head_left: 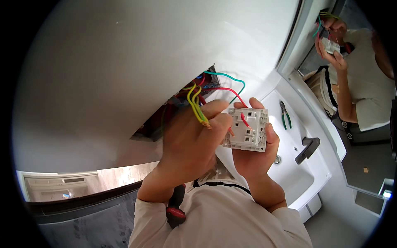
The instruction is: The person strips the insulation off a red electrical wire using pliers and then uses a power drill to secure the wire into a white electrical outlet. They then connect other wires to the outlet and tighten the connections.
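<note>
My right hand (253, 159) holds a white wall socket module (247, 129) with its back facing me, showing the terminals. My left hand (191, 138) pinches a red wire (245, 121) against the module's back, and a yellow-green wire (195, 105) runs over its fingers. Red, green and yellow-green wires come out of a rectangular opening in the white wall (182, 105). A green wire (231, 78) loops to the right of the opening.
A red-and-black screwdriver (175, 206) is tucked under my left arm. Green-handled pliers (285, 115) lie on the white washbasin (289, 173), near a dark tap (308, 149). A mirror (351, 82) at right reflects me.
</note>
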{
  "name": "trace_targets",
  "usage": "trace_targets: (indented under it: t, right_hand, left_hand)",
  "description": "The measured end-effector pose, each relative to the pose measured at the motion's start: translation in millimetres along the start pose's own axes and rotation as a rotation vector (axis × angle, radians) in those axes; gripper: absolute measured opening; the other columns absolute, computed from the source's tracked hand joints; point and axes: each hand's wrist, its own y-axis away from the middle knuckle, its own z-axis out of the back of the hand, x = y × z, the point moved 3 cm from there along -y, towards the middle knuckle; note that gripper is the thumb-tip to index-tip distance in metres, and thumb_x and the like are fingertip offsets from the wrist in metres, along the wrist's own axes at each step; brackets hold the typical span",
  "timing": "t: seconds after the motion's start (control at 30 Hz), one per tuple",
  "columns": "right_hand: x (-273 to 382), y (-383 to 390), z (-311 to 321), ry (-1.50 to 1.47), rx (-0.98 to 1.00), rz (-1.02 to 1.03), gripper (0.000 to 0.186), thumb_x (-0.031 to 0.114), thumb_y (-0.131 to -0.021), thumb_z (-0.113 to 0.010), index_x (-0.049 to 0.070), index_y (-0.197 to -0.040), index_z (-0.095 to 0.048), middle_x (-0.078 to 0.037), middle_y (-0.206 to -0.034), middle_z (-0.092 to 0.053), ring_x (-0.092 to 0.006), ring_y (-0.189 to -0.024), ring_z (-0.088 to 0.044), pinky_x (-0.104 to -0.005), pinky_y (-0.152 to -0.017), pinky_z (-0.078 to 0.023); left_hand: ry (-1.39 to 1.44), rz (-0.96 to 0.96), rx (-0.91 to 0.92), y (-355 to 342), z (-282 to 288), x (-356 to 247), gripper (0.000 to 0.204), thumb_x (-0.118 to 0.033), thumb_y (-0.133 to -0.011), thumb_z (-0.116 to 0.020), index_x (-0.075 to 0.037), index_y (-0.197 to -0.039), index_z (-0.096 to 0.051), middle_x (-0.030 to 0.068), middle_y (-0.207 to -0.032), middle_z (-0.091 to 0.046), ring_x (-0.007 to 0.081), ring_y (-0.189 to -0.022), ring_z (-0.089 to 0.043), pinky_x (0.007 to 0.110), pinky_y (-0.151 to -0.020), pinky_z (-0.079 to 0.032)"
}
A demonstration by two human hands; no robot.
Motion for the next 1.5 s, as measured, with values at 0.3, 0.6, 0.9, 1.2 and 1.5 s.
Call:
trace_targets:
  t: [0.3, 0.6, 0.9, 1.2, 1.5]
  right_hand:
    - [-2, -6, -11, 0.052, 0.053, 0.092, 0.067, 0.050, -0.098, -0.049, 0.014, -0.154, -0.039, -0.016, -0.148, -0.051, -0.0338, -0.125, -0.057, -0.0473, -0.092, -0.054]
    - [-1, -9, -22, 0.220, 0.128, 0.211, 0.079, 0.053, -0.093, -0.059, 0.009, -0.153, -0.034, -0.019, -0.144, -0.050, -0.0373, -0.117, -0.062, -0.0511, -0.094, -0.054]
    - [-9, -6, -23, 0.221, 0.146, 0.240, 0.080, 0.054, -0.094, -0.059, 0.008, -0.153, -0.030, -0.022, -0.146, -0.049, -0.0374, -0.122, -0.060, -0.0507, -0.098, -0.053]
    - [-9, -2, -13, 0.247, 0.242, 0.211, 0.073, 0.050, -0.099, -0.051, 0.012, -0.158, -0.032, -0.021, -0.156, -0.041, -0.0357, -0.134, -0.051, -0.0504, -0.109, -0.045]
    - [-2, 10, -14, 0.330, 0.159, 0.142, 0.070, 0.052, -0.102, -0.049, 0.010, -0.156, -0.032, -0.018, -0.154, -0.042, -0.0316, -0.134, -0.051, -0.0483, -0.109, -0.045]
  left_hand:
    - [0.271, 0.085, 0.175, -9, 21, -4, 0.026, 0.005, -0.085, -0.064, 0.000, -0.111, -0.064, 0.0175, -0.098, -0.065, 0.0320, -0.078, -0.064, 0.037, -0.069, -0.052]
    - [0.457, 0.243, 0.160, -1, 24, 0, 0.016, 0.006, -0.086, -0.067, -0.001, -0.101, -0.068, 0.0134, -0.096, -0.068, 0.0228, -0.076, -0.063, 0.031, -0.068, -0.050]
    - [0.522, 0.152, -0.183, 15, 6, 3, 0.013, 0.011, -0.085, -0.072, 0.000, -0.093, -0.069, 0.0127, -0.095, -0.071, 0.0147, -0.076, -0.062, 0.025, -0.066, -0.049]
    - [0.538, 0.137, -0.323, 23, -11, 6, 0.029, 0.019, -0.076, -0.065, -0.002, -0.096, -0.070, 0.0128, -0.094, -0.072, 0.0205, -0.072, -0.066, 0.028, -0.065, -0.053]
    - [0.396, 0.040, -0.243, 21, -4, 4, 0.027, 0.020, -0.077, -0.066, -0.001, -0.094, -0.067, 0.0152, -0.095, -0.072, 0.0223, -0.074, -0.067, 0.029, -0.067, -0.054]
